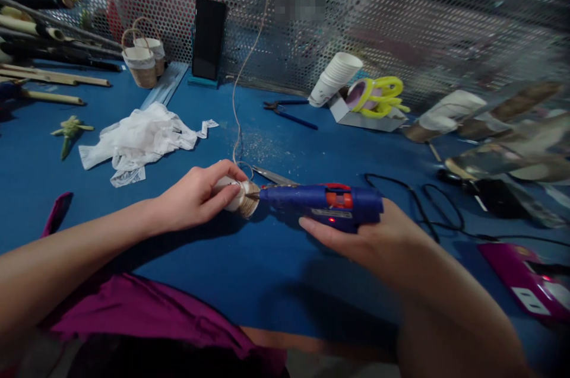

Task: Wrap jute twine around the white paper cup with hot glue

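My left hand (pixel 200 197) is closed round a small white paper cup (pixel 232 205) lying on its side. Twine (pixel 248 206) is wound around one end of this cup, and a loose strand of twine (pixel 236 105) runs up from it across the table. In my right hand (pixel 378 235) is a blue hot glue gun (pixel 312 203) with a small red light lit. Its nozzle tip is at the wound twine; whether it touches I cannot tell. Scissors (pixel 274 176) lie just behind the cup, partly hidden by the gun.
White lace (pixel 142 137) lies left, near two small twine-wrapped cup baskets (pixel 140 66) and a phone (pixel 208 40) on a stand. Pliers (pixel 291 114), stacked paper cups (pixel 333 78) and a box (pixel 365 117) stand behind. A black cable (pixel 423 206) and a magenta power strip (pixel 521 277) are right.
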A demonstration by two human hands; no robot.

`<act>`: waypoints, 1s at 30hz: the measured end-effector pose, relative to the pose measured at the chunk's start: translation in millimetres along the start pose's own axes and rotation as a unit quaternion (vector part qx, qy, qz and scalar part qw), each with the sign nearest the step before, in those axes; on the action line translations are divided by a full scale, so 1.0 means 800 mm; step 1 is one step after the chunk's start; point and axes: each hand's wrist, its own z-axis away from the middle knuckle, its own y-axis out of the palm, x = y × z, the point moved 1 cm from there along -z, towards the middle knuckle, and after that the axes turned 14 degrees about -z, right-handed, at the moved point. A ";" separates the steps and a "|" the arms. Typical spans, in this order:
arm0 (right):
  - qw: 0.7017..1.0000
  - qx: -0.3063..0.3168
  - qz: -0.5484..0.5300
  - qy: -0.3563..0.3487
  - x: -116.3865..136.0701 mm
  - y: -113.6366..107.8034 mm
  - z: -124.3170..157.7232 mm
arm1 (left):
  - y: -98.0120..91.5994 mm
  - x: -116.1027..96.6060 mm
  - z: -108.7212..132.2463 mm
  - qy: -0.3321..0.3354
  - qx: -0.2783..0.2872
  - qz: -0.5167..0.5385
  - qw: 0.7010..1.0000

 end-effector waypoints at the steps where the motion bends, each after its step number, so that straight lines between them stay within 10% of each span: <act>1: 0.999 0.023 -0.024 0.007 -0.001 0.000 0.000 | 0.000 0.000 0.000 0.001 0.001 -0.001 1.000; 10: 0.967 -0.001 -0.193 0.165 0.017 0.006 -0.012 | 0.001 0.001 0.001 0.003 -0.001 -0.009 1.000; 30: 0.940 -0.023 -0.254 0.225 0.021 0.004 -0.014 | 0.001 0.001 0.001 0.008 -0.003 -0.007 1.000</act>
